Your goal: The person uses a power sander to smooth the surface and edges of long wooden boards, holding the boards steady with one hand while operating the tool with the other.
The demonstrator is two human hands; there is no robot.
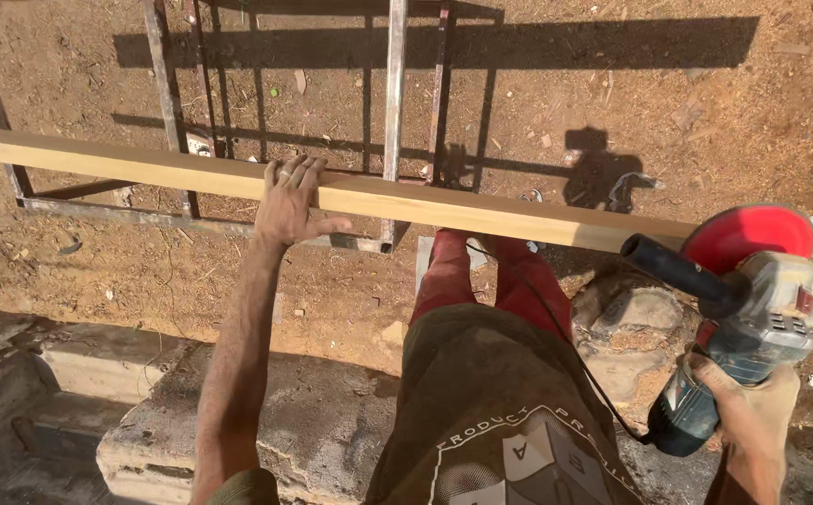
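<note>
Lower right of frame: right hand (753, 411) clenched round the blue body of an angle grinder (748, 318), red disc guard up, black side handle pointing left toward the beam end. Cord (556, 327) runs back across the red trousers (worth keeping clear of the disc). Centre: left hand (290, 201) pressed flat on a long pale wooden beam (425, 198), fingers hooked over the far edge, pinning it. Beam crosses from upper left to the grinder, resting on a rusty metal frame (392, 84). Judgement: hold firm, hand well apart from disc, meet the wood squarely
</note>
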